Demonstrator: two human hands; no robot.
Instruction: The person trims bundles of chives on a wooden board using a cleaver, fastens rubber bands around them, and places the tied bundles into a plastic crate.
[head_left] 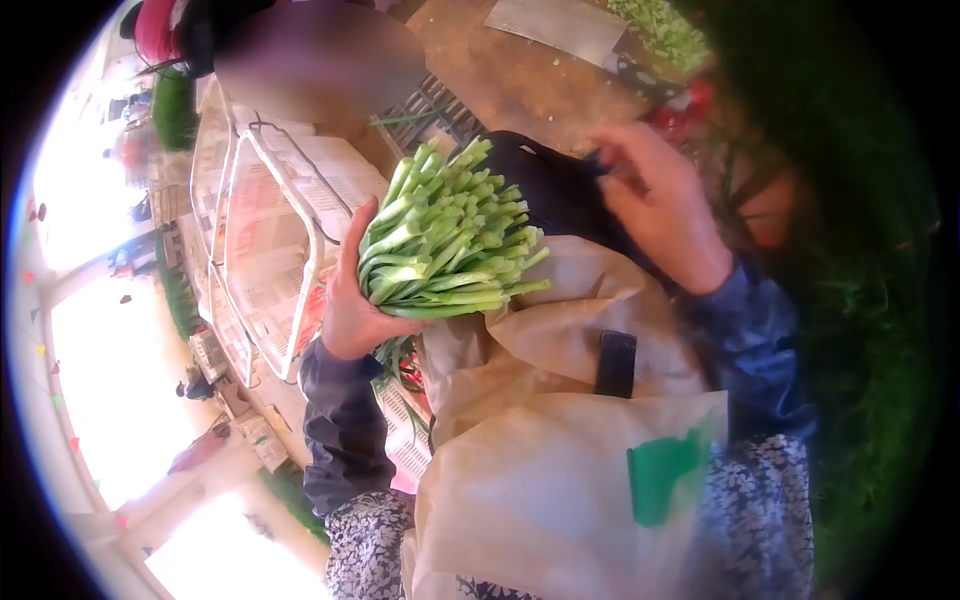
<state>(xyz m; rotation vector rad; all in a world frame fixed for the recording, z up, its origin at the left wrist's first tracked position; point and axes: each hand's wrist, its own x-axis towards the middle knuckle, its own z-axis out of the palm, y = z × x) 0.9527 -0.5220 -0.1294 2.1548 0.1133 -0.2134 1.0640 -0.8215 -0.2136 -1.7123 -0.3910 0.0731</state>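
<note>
"How does the left hand (352, 318) stand?"

"It grasps a bunch of green stalks (450, 240), its thumb up one side and its palm beneath. The bunch sits just off the centre of the view, towards eleven o'clock, cut ends fanning upward."

"Any risk there?"

"The hand seems to span only one side, so outer stalks could slide out if the grip loosens. Too hard a squeeze might bruise them."

"And the right hand (665, 195)?"

"At two o'clock, apart from the bunch, its fingers bent. Something dark shows at the fingertips, but blur hides whether they grip it; the onlooker cannot tell."

"Below?"

"A beige apron (560, 480) at five o'clock. Its folds lie close under the stalks and could snag a stray end or drag the bunch askew."

"Farther out?"

"At ten o'clock stands a white frame (312, 265) beside printed paper. It is near the left hand, so a careless swing that way might knock the ends."

"Beyond that?"

"A brown surface (480, 50) at twelve, and chopped green pieces (665, 35) at one, which a sweeping sleeve could scatter."
</note>
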